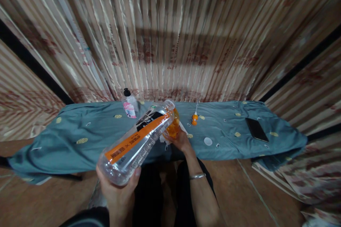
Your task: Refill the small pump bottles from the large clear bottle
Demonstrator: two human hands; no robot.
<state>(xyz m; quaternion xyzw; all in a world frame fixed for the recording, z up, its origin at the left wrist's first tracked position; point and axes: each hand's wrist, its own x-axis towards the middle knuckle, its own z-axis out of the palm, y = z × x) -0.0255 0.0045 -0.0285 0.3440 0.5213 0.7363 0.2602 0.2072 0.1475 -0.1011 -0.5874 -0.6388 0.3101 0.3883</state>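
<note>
Plastic bottle [140, 138] tilted, base [115, 174] within left fingers [135, 176]

From here, large clear bottle [118, 166]: dark characters on orange band [137, 137], only "×" reads for sure. White marks on black panel [151, 120] and pump bottle's [130, 103] pink label [129, 109]: illegible.

A clear plastic bottle [133, 103] with a black pump [127, 92] and a pink label [129, 109] is stood on the blue-green, cloth-covered counter [223, 117], near the back. A flat black rectangle [256, 129] is laid at the right. Striped tan curtains [165, 10] are hung behind.
</note>
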